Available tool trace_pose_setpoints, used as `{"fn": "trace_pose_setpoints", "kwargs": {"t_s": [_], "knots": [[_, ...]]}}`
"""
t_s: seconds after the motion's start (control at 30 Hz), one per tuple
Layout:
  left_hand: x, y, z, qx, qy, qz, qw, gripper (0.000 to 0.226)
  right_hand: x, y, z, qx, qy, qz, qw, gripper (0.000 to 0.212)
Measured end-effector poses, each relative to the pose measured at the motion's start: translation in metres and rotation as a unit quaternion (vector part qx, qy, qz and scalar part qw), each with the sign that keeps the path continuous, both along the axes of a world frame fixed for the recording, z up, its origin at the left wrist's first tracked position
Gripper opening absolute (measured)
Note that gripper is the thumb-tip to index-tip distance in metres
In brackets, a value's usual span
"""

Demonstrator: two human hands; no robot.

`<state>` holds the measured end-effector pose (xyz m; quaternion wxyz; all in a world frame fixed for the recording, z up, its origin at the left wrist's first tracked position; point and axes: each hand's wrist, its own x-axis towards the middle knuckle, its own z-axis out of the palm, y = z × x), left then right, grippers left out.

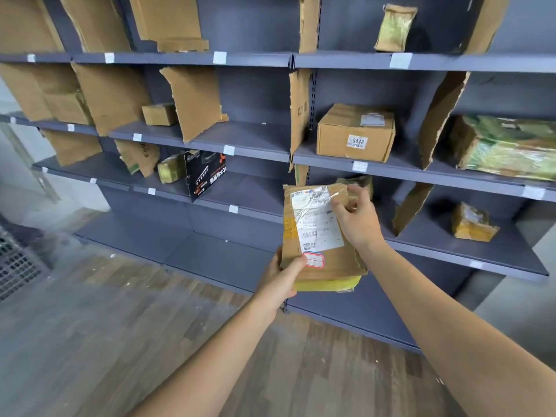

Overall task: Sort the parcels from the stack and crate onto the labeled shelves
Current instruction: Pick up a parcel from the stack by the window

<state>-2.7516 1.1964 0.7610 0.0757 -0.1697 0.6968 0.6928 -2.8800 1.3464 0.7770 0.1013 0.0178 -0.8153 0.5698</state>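
Observation:
I hold a flat brown cardboard parcel (322, 236) upright in front of the grey shelving (240, 152). It carries a white shipping label under clear tape and a small red-bordered sticker near its lower edge; yellow tape shows along its bottom. My left hand (285, 272) grips its lower left corner, thumb beside the sticker. My right hand (355, 215) grips its upper right edge. White label tags (359, 166) sit on the shelf fronts.
Cardboard dividers (195, 100) split the shelves into bays. Parcels sit in several bays: a brown box marked 0448 (356, 133), a green-taped parcel (508, 145), a small yellow one (472, 222), a black box (204, 173). A grey crate (15, 263) stands at left on the wood floor.

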Motion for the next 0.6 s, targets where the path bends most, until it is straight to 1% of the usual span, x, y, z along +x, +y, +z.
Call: {"fn": "trace_pose_setpoints", "kwargs": {"t_s": [0.13,0.27,0.6], "knots": [[-0.018,-0.037,-0.003,-0.005,-0.004,-0.002,1.0,0.034,-0.017,-0.037,-0.002,0.01,-0.011,-0.006,1.0,0.051],[-0.038,-0.091,-0.01,-0.007,-0.004,-0.007,1.0,0.022,-0.032,-0.09,-0.008,0.022,-0.026,-0.015,0.999,0.055],[-0.077,-0.254,-0.012,-0.013,-0.022,-0.019,0.999,0.022,-0.059,-0.247,-0.013,0.057,-0.038,-0.06,0.996,0.055]]}}
